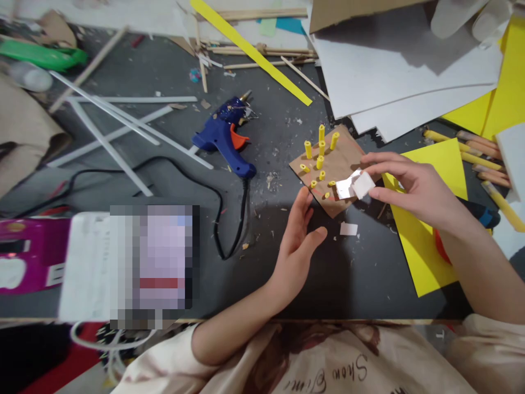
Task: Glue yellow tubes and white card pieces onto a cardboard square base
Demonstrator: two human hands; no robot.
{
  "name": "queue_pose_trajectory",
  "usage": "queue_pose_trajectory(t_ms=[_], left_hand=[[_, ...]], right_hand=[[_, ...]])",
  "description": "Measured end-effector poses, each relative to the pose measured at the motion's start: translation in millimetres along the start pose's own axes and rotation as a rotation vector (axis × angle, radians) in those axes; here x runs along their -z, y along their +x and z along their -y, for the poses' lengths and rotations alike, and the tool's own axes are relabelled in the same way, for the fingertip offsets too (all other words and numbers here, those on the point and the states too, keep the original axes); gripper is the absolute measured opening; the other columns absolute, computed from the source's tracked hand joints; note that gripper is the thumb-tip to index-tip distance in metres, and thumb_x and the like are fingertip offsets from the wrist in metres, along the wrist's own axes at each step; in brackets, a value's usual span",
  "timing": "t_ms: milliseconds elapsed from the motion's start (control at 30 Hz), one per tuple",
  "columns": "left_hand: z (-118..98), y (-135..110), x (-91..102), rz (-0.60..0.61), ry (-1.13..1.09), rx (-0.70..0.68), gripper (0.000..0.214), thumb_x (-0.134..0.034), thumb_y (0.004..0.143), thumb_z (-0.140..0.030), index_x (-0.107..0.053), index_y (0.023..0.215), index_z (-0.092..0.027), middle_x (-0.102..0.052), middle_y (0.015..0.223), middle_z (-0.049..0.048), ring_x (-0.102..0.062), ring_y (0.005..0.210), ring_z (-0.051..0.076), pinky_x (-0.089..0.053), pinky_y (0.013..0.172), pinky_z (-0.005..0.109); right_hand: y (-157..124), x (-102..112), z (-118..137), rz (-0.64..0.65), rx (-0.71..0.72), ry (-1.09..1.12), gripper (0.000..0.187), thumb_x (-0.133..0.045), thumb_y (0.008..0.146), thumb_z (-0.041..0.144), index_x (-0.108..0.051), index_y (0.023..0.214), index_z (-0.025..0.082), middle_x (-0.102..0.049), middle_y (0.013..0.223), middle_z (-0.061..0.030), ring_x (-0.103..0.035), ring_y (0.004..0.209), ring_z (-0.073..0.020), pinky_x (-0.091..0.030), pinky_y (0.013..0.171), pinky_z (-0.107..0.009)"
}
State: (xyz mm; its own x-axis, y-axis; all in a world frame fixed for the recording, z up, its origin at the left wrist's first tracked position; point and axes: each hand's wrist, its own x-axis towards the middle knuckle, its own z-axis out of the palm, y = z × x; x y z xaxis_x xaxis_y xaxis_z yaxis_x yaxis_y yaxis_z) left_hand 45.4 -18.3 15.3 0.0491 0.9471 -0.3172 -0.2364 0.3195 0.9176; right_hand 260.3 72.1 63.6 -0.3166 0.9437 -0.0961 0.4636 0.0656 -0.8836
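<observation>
A brown cardboard piece [344, 150] lies on the dark table with several short yellow pegs [320, 146] standing on it. My right hand [414, 186] pinches a small white paper scrap [355, 186] over the cardboard's right corner. My left hand [297, 241] rests on edge beside the cardboard's near-left side, fingers stretched out and holding nothing. Another small white scrap [348, 229] lies on the table between my hands.
A blue glue gun [225, 137] with a black cord [241, 219] lies left of the cardboard. White strips [118, 126], wooden sticks [262, 52], a yellow strip [250, 49], white sheets [402, 76], yellow paper [426, 251], yellow pencils [479, 158] and a white box [88, 268] surround the area.
</observation>
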Motion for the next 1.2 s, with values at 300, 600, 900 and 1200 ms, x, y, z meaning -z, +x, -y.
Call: queue_pose_trajectory(t_ms=[300, 600, 900, 1200], left_hand=[[5, 0, 2.0, 0.027, 0.093, -0.082, 0.061, -0.064, 0.086, -0.031, -0.044, 0.143, -0.040, -0.033, 0.159, -0.0027, -0.028, 0.148, 0.023, -0.025, 0.122, 0.040], [2, 1, 3.4, 0.038, 0.101, -0.052, 0.062, -0.065, 0.086, -0.033, -0.044, 0.143, -0.038, -0.031, 0.160, -0.0006, -0.027, 0.149, 0.023, -0.026, 0.121, 0.041], [2, 0, 4.7, 0.055, 0.080, -0.040, 0.061, -0.064, 0.086, -0.033, -0.044, 0.143, -0.040, -0.030, 0.161, -0.0023, -0.023, 0.150, 0.024, -0.025, 0.122, 0.042], [0, 0, 5.0, 0.058, 0.074, -0.040, 0.060, -0.064, 0.087, -0.032, -0.044, 0.143, -0.039, -0.032, 0.160, -0.0020, -0.026, 0.149, 0.023, -0.028, 0.121, 0.040]], right_hand=[[11, 6, 10, 0.221, 0.050, -0.216, 0.021, -0.070, 0.078, 0.033, -0.077, 0.097, 0.029, -0.069, 0.125, -0.0027, -0.065, 0.114, -0.0256, -0.051, 0.100, -0.043], [28, 9, 9, 0.278, 0.012, -0.295, 0.022, -0.072, 0.076, 0.037, -0.079, 0.097, 0.033, -0.069, 0.125, 0.0009, -0.066, 0.113, -0.0281, -0.052, 0.099, -0.046], [34, 1, 19, 0.237, -0.017, -0.416, 0.021, -0.070, 0.078, 0.046, -0.080, 0.087, 0.031, -0.074, 0.114, 0.0001, -0.068, 0.103, -0.0272, -0.053, 0.085, -0.039], [34, -16, 33, 0.207, 0.074, -0.610, 0.021, -0.069, 0.082, 0.041, -0.074, 0.075, 0.022, -0.074, 0.084, -0.0071, -0.067, 0.089, -0.0253, -0.047, 0.078, -0.034]])
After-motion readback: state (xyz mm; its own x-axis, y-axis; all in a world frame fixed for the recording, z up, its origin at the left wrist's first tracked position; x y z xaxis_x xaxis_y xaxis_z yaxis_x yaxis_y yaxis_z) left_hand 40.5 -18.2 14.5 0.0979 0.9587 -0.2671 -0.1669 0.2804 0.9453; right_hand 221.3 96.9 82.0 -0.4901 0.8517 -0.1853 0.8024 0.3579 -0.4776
